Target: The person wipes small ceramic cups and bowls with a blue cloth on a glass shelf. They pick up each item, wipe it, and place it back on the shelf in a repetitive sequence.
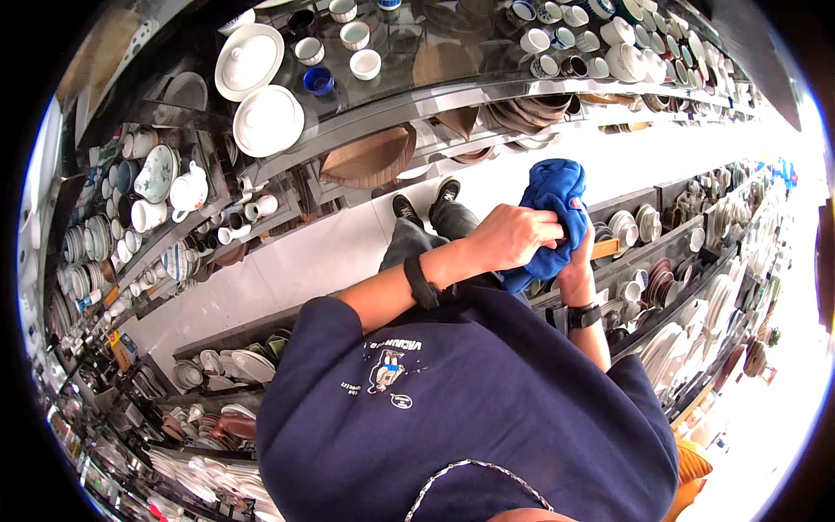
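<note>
A bunched blue cloth [556,215] is between both hands, in front of my chest and over the aisle. My left hand [518,236] comes from the left, its fingers bent and pinching at the cloth's near side. On the cloth's right side my right hand [580,245] holds it from behind, the thumb up along the edge. Something small and dark shows by the left fingertips; whether the cloth wraps an object cannot be told.
Ahead, a glass-topped shelf [391,98] carries lidded white dishes [269,121], small cups [364,64] and a blue cup [318,79]. Leaf-shaped brown dishes [368,156] lie below. Crowded tableware shelves flank the tiled floor [280,274] left and right.
</note>
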The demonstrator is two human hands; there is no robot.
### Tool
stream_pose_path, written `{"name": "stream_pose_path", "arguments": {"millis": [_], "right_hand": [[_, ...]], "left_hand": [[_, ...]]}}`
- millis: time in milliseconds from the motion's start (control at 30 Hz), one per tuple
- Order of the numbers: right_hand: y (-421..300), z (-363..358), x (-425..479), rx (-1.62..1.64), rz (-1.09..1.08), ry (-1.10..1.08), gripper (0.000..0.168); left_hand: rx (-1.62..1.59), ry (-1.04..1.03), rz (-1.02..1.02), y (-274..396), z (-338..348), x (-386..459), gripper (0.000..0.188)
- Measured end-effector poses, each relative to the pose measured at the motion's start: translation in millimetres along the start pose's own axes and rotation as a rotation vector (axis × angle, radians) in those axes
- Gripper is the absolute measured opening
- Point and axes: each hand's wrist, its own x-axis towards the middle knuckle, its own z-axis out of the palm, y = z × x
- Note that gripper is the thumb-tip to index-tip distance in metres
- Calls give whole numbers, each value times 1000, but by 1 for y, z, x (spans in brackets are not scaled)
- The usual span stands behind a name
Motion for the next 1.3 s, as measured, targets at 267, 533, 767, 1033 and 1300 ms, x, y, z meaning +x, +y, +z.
{"name": "stream_pose_path", "arguments": {"millis": [267, 533, 767, 1033, 1300], "right_hand": [[-10, 10, 36, 7, 141, -157, 56], [-38, 46, 61, -164, 130, -275, 65], [-35, 56, 74, -196, 147, -272, 39], [-35, 90, 70, -314, -5, -464, 33], [-26, 98, 51, -70, 84, -312, 36]], "left_hand": [[74, 58, -38, -1, -22, 10, 13], [161, 169, -23, 6, -44, 27, 19], [43, 149, -148, 17, -60, 30, 18], [-765, 215, -423, -6, -59, 3, 11], [-834, 270, -334, -17, -65, -2, 26]]}}
